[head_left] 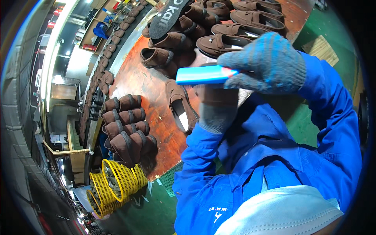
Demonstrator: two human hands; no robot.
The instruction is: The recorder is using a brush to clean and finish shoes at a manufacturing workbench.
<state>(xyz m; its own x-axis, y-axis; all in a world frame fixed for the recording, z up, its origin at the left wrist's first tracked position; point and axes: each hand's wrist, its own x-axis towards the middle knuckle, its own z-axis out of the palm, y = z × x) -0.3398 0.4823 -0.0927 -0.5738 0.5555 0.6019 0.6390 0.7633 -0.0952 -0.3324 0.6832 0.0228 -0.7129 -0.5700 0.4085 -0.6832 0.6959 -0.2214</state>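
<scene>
Head-worn fisheye, steeply down and close over gloved hands and perhaps a table [149, 84].

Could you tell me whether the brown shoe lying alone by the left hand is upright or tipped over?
Upright: the brown shoe rests sole-down on the table, its opening and pale insole facing up.

Left hand [217, 111]: fingers and held brown shoe largely hidden behind blue brush [203, 74]. Right hand [266, 62]: fingertips concealed behind brush end. Black insole [168, 17] cut off at top edge. Yellow baskets [113, 184]: contents indistinct.
</scene>
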